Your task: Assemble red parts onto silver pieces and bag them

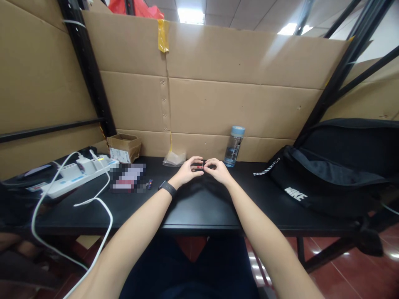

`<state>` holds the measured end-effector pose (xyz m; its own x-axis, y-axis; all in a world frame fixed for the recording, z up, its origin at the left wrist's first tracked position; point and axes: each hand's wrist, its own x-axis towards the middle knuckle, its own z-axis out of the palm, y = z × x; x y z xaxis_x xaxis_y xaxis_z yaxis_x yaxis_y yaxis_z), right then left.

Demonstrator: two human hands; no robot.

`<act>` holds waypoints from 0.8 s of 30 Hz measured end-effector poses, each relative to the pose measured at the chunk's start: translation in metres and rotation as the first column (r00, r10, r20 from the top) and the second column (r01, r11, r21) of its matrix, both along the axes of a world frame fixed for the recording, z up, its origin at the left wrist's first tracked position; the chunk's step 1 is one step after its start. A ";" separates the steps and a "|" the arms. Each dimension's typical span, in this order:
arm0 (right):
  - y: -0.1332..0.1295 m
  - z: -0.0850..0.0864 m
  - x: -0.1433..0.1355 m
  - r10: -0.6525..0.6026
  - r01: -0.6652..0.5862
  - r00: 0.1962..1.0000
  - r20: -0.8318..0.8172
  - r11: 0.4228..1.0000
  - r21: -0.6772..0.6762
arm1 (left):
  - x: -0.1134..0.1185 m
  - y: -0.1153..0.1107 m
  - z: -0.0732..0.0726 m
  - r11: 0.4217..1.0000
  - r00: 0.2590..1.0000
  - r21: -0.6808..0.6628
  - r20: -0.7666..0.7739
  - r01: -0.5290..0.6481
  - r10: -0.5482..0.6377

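Above the black table, my left hand and my right hand meet in the middle, fingertips almost together. Between them is a small red object with a thin pale part at its right end; it is too small to name. My left thumb and fingers curve around the red object and hold it. The right thumb and forefinger pinch at its right end, where fingers hide the contact. A dark watch is on my left wrist.
Left on the table are a white power strip with cables, an open small cardboard box and a blurred-out flat item. Behind the hands stand a clear plastic bag and a water bottle. A black backpack fills the right.
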<state>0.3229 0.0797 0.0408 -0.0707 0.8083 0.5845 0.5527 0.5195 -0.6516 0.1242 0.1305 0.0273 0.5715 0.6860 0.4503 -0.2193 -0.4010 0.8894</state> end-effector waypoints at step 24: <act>0.003 -0.007 0.005 -0.071 0.060 0.955 0.289 0.997 0.046 | -0.001 -0.015 0.008 0.771 0.792 0.584 -0.334 -0.252 0.512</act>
<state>0.3276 0.0832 0.0338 -0.1896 0.7957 0.5753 0.7490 0.4961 -0.4393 0.1230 0.1157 0.0352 0.5303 0.6512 0.5429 0.4226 -0.7582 0.4966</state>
